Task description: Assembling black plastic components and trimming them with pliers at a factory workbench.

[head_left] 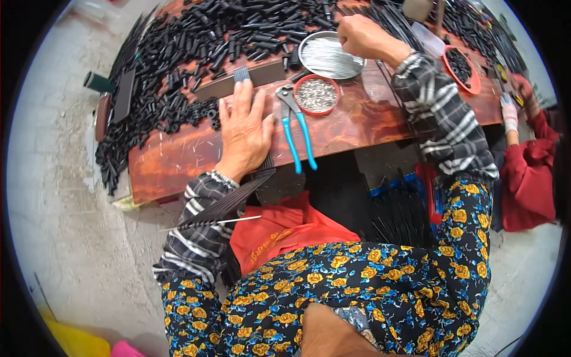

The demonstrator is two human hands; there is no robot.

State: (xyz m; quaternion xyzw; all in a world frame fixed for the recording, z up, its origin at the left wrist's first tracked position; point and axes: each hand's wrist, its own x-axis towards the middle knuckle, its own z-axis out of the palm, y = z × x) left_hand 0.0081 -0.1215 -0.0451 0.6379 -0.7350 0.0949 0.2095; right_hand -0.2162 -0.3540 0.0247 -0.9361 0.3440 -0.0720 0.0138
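Observation:
My left hand [245, 128] lies flat with its fingers stretched over a row of thin dark rods [241, 74]. The rods' tips show past my fingertips against a brown block [270, 74], and their other ends fan out below the wrist [223, 205]. My right hand [366, 38] is closed above the right edge of a round metal dish [324, 56] of fine silvery wires; what its fingers hold is hidden. Between the hands are a red-rimmed bowl [316, 95] of small metal bits and blue-handled pliers [294, 128], whose handles reach past the table edge.
Black tubular parts [196, 53] heap across the back and left of the wooden table [178, 160]. An orange dish [470, 80] of small black pieces stands at right. Beyond it, a co-worker's gloved hand [509, 113] shows. Dark rods [404, 217] stand under the table.

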